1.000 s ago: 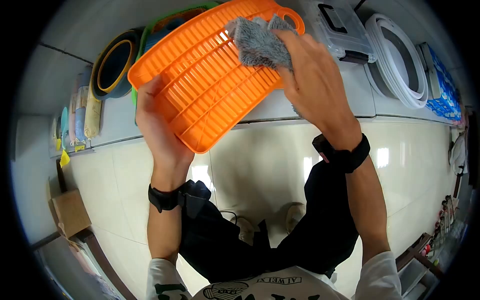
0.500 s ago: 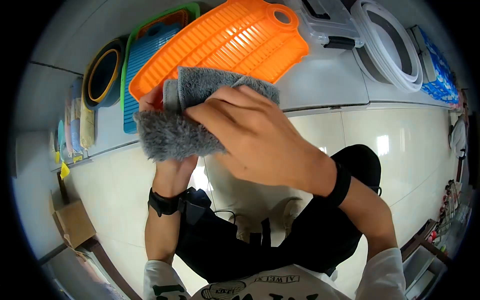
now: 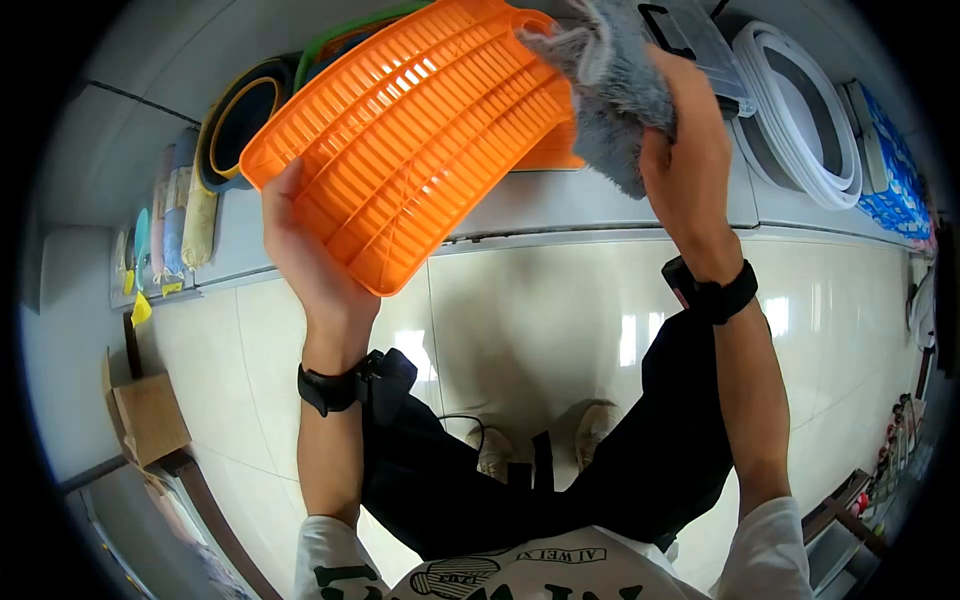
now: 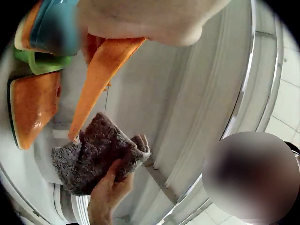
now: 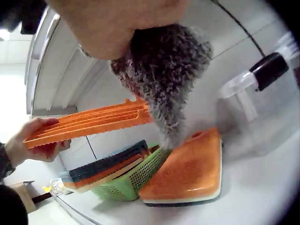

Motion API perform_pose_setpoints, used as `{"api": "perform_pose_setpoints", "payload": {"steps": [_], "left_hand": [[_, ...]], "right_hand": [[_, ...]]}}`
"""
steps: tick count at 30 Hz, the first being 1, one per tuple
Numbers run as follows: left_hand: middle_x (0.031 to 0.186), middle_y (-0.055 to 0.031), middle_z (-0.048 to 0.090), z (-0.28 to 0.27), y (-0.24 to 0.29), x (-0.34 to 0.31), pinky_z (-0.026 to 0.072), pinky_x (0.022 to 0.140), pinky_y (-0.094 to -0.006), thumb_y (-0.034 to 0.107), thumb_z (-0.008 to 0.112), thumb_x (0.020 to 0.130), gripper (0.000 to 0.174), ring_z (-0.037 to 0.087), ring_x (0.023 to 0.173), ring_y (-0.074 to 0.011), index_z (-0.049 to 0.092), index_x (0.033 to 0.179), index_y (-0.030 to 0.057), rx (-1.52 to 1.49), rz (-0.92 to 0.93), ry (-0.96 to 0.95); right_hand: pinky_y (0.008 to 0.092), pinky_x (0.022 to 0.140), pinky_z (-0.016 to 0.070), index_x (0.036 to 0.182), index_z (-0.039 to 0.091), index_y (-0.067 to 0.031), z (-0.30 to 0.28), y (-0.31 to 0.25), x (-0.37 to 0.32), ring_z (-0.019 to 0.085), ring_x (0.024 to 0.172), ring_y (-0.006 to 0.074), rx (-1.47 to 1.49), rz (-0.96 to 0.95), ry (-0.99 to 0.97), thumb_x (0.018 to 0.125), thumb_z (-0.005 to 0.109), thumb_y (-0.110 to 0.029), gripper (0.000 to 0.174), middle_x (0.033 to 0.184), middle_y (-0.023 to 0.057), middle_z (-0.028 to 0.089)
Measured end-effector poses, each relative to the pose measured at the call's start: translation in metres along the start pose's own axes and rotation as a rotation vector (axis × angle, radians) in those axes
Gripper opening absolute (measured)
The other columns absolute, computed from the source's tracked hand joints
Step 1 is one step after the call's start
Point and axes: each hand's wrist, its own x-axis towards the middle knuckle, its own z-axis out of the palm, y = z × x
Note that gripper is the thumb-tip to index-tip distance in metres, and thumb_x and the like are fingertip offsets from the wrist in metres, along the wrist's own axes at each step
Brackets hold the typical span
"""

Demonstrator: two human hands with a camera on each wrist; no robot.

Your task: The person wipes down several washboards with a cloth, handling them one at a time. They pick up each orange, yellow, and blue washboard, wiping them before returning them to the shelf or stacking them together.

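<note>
While my left hand [image 3: 305,255] grasps the orange slatted tray [image 3: 420,130] by its near short edge, fingers and thumb pinching the rim, the tray slants up and away from those fingers, lifted off the grey counter [image 3: 600,205]. My right hand [image 3: 690,170] is clenched around a grey fluffy cloth [image 3: 610,80]; the cloth bulges out past the fingertips and meets the far end of the tray, opposite my left fingers.

Left wrist view: the tray [image 4: 101,79] appears edge-on, with the cloth [image 4: 93,157] bunched at its far tip and my right fingers [image 4: 110,197] wrapped under the cloth.

Right wrist view: the cloth [image 5: 168,70] hangs below my right fingers, and the tray [image 5: 89,124] runs from it across to my left hand [image 5: 40,140]. Beneath the cloth, a flat orange lid [image 5: 187,173] lies on the counter, touching a green perforated basket [image 5: 126,180]. Beyond my right fingers stands a clear box [image 3: 700,40] with a black latch.
</note>
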Motion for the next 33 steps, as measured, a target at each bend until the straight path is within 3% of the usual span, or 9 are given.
{"api": "perform_pose_setpoints", "payload": {"steps": [4, 7, 13, 15, 16, 17, 21, 29, 33], "left_hand": [[0.129, -0.0165, 0.064, -0.002, 0.001, 0.003, 0.0580, 0.094, -0.0389, 0.033, 0.047, 0.102, 0.046, 0.068, 0.112, -0.0277, 0.052, 0.135, 0.0009, -0.060, -0.098, -0.033], [0.128, -0.0163, 0.065, 0.003, -0.007, 0.005, 0.0566, 0.096, -0.0393, 0.032, 0.045, 0.103, 0.045, 0.068, 0.113, -0.0281, 0.052, 0.134, 0.0008, -0.218, -0.175, -0.067], [0.126, -0.0147, 0.066, 0.022, -0.011, -0.009, 0.0501, 0.105, -0.0399, 0.029, 0.050, 0.102, 0.041, 0.065, 0.114, -0.0266, 0.055, 0.130, 0.0007, -0.255, -0.163, 0.107], [0.120, -0.0137, 0.067, 0.014, -0.010, -0.005, 0.0501, 0.103, -0.0381, 0.030, 0.054, 0.101, 0.039, 0.065, 0.110, -0.0260, 0.058, 0.127, 0.0008, -0.241, -0.197, -0.022], [0.119, -0.0133, 0.067, 0.023, -0.003, -0.005, 0.0502, 0.102, -0.0380, 0.031, 0.056, 0.100, 0.039, 0.065, 0.109, -0.0258, 0.059, 0.125, 0.0009, -0.173, -0.225, 0.112], [0.118, -0.0129, 0.068, 0.028, 0.000, -0.005, 0.0503, 0.101, -0.0379, 0.032, 0.058, 0.099, 0.039, 0.065, 0.107, -0.0256, 0.060, 0.124, 0.0011, -0.103, -0.252, 0.245], [0.119, -0.0136, 0.069, 0.009, -0.010, 0.004, 0.0522, 0.099, -0.0395, 0.029, 0.054, 0.100, 0.036, 0.066, 0.110, -0.0258, 0.060, 0.124, 0.0022, -0.185, -0.190, 0.167], [0.131, -0.0136, 0.065, 0.009, -0.006, -0.004, 0.0515, 0.102, -0.0386, 0.030, 0.047, 0.104, 0.042, 0.066, 0.116, -0.0249, 0.055, 0.133, 0.0008, -0.140, -0.095, -0.015], [0.138, -0.0157, 0.062, 0.006, -0.002, -0.006, 0.0533, 0.101, -0.0402, 0.029, 0.046, 0.104, 0.046, 0.064, 0.121, -0.0268, 0.050, 0.141, 0.0008, -0.133, -0.089, -0.049]], "right_hand": [[0.0440, 0.104, 0.0476, 0.132, 0.060, -0.0014, 0.000, -0.013, -0.001, 0.061, 0.120, 0.0399, 0.027, -0.032, 0.034, 0.076, 0.059, 0.019, 0.059, 0.129, 0.0191, 0.064], [0.0403, 0.093, 0.0469, 0.118, 0.066, -0.0024, 0.014, -0.058, -0.007, 0.061, 0.110, 0.0310, 0.037, -0.080, -0.186, 0.068, 0.069, 0.002, 0.051, 0.113, 0.0119, 0.067], [0.0390, 0.088, 0.0474, 0.109, 0.066, 0.0020, 0.021, -0.116, -0.014, 0.060, 0.101, 0.0285, 0.482, -0.072, -0.257, 0.068, 0.072, -0.008, 0.043, 0.107, 0.0109, 0.065], [0.0385, 0.088, 0.0477, 0.108, 0.066, 0.0010, 0.018, -0.132, -0.015, 0.060, 0.100, 0.0277, 0.523, -0.099, -0.245, 0.068, 0.074, -0.011, 0.043, 0.105, 0.0105, 0.065], [0.0380, 0.087, 0.0479, 0.108, 0.066, 0.0000, 0.017, -0.135, -0.016, 0.061, 0.099, 0.0269, 0.564, -0.126, -0.232, 0.067, 0.076, -0.013, 0.044, 0.103, 0.0100, 0.064], [0.0380, 0.087, 0.0479, 0.108, 0.066, 0.0000, 0.017, -0.135, -0.016, 0.061, 0.099, 0.0269, 0.564, -0.122, -0.225, 0.067, 0.076, -0.013, 0.044, 0.103, 0.0100, 0.064], [0.0367, 0.088, 0.0478, 0.106, 0.067, -0.0025, 0.021, -0.129, -0.018, 0.061, 0.100, 0.0251, 0.512, -0.156, -0.251, 0.066, 0.079, -0.018, 0.045, 0.103, 0.0075, 0.065], [0.0358, 0.093, 0.0465, 0.107, 0.069, -0.0058, 0.028, -0.081, -0.017, 0.062, 0.105, 0.0226, 0.203, -0.237, -0.223, 0.079, 0.063, -0.008, 0.028, 0.109, 0.0056, 0.066], [0.0384, 0.094, 0.0455, 0.113, 0.067, -0.0053, 0.021, -0.041, -0.005, 0.063, 0.105, 0.0250, 0.059, -0.117, -0.162, 0.073, 0.074, -0.008, 0.041, 0.109, 0.0066, 0.067]]}}
